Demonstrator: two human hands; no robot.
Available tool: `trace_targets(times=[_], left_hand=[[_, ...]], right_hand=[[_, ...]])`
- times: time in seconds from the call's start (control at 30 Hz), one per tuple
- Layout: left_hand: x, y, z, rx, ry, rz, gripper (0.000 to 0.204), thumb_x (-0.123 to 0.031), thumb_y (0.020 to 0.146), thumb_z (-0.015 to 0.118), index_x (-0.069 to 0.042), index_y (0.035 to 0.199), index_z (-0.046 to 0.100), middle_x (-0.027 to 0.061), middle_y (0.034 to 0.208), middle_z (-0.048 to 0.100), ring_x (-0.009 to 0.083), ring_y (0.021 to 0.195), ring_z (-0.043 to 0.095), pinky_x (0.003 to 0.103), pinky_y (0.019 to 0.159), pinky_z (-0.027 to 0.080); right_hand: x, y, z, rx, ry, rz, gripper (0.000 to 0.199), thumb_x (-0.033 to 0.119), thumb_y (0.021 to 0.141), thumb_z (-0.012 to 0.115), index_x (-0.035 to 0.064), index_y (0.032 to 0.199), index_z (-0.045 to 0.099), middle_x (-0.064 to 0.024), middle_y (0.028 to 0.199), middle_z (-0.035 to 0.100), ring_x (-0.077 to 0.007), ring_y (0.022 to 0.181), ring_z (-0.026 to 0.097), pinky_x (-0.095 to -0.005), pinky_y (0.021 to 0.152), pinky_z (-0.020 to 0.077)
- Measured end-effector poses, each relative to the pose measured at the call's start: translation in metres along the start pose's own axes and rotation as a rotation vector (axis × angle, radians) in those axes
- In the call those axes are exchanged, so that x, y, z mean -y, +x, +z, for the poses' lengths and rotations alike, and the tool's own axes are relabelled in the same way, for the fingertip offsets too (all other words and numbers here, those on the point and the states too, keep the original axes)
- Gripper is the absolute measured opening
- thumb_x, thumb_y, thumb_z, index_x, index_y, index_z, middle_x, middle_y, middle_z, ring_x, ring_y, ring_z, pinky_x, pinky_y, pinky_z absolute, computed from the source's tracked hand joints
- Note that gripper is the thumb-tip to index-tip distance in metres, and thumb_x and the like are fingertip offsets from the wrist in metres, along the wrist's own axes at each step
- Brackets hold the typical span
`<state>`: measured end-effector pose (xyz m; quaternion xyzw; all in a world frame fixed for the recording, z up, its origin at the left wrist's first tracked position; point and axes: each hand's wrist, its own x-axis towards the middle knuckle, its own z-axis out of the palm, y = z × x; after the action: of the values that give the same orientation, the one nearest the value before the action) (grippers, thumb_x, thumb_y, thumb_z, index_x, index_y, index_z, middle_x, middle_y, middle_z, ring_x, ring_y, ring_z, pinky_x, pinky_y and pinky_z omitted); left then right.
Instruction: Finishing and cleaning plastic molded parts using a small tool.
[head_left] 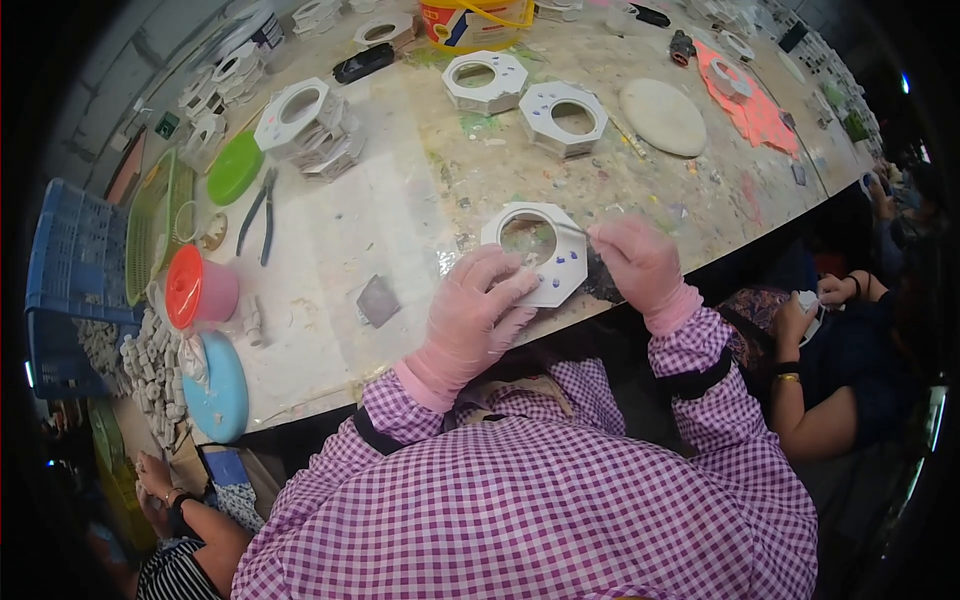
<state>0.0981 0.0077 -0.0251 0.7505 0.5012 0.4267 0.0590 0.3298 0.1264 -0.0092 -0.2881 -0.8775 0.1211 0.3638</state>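
A white octagonal frame [566,268] with a round hole and several small purple-blue marks lies at the table's near edge. My left hand [470,305], in a pink glove, grips its lower left side, fingers over the rim. Just right of the frame, my pink-gloved right hand [640,262] is closed in a pinch. A thin, light-coloured tool [580,226] shows at its fingertips, its tip at the frame's upper right; its kind is too small to make out. Two similar marked frames, one on the left [484,82] and one on the right [563,117], rest farther back.
Left on the table [330,220] are stacked octagonal pieces [318,135], pliers [258,217], a green lid [235,168], a red-lidded pink tub [205,285] and a blue disc [215,388]. A yellow bucket [475,25] stands at the back. Other people's hands work at both sides.
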Motion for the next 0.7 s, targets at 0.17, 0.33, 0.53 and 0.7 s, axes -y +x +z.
trace_targets(times=[0.17, 0.33, 0.53, 0.7], left_hand=[[-0.001, 0.001, -0.002, 0.043, -0.017, -0.035, 0.044, -0.013, 0.073, 0.086, -0.012, 0.115, 0.071, 0.0096, 0.115, 0.064, 0.0363, 0.116, 0.06, 0.047, 0.1, 0.05], [0.0, 0.001, -0.001, 0.018, -0.018, -0.017, 0.044, -0.014, 0.073, 0.086, -0.012, 0.115, 0.072, 0.0095, 0.116, 0.064, 0.0366, 0.115, 0.06, 0.047, 0.099, 0.05], [0.001, 0.003, -0.002, -0.01, -0.041, 0.019, 0.043, -0.014, 0.074, 0.085, -0.012, 0.115, 0.071, 0.0102, 0.115, 0.064, 0.037, 0.113, 0.061, 0.048, 0.098, 0.05], [-0.006, -0.001, -0.005, -0.009, 0.035, -0.01, 0.044, -0.012, 0.074, 0.083, -0.011, 0.116, 0.07, 0.0107, 0.111, 0.065, 0.0361, 0.109, 0.062, 0.046, 0.094, 0.052]], right_hand=[[-0.003, 0.005, -0.001, 0.081, -0.076, -0.12, 0.016, 0.008, 0.083, 0.075, 0.0096, 0.099, 0.076, -0.0077, 0.088, 0.07, -0.0303, 0.084, 0.067, -0.0399, 0.071, 0.055], [-0.005, 0.01, -0.001, 0.034, -0.039, -0.013, 0.014, 0.007, 0.084, 0.074, 0.0095, 0.097, 0.075, -0.0079, 0.09, 0.07, -0.0303, 0.085, 0.068, -0.0397, 0.071, 0.0551], [0.005, 0.005, -0.003, 0.156, -0.063, -0.062, 0.014, 0.006, 0.084, 0.074, 0.0084, 0.098, 0.075, -0.0105, 0.088, 0.069, -0.0321, 0.084, 0.067, -0.0405, 0.074, 0.0547], [0.001, 0.024, 0.012, 0.038, 0.029, 0.014, 0.011, 0.008, 0.085, 0.073, 0.0059, 0.096, 0.074, -0.0112, 0.088, 0.07, -0.0327, 0.083, 0.067, -0.0404, 0.072, 0.0542]])
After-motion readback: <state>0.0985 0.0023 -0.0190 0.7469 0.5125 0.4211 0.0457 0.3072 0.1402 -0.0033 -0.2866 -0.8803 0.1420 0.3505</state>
